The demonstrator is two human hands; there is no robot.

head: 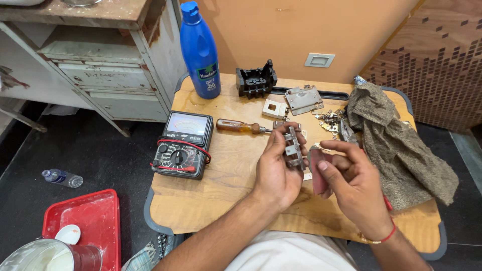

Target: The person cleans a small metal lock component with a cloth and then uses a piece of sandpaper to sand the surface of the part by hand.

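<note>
My left hand [275, 170] holds a small grey metal switch assembly [292, 145] upright over the wooden table [221, 193]. My right hand [351, 183] is just to its right, pinching a small reddish-brown piece, perhaps sandpaper [317, 173], close against the metal part. A screwdriver with an amber handle [241, 127] lies on the table just beyond my left hand.
An analog multimeter [182, 145] with red leads sits at the left. A blue bottle [201, 50], black plastic housing [256, 80], metal plate [304, 99], white square part [274, 108], loose metal bits [329, 120] and a crumpled cloth [401, 145] lie around. A red tray [85, 221] is on the floor.
</note>
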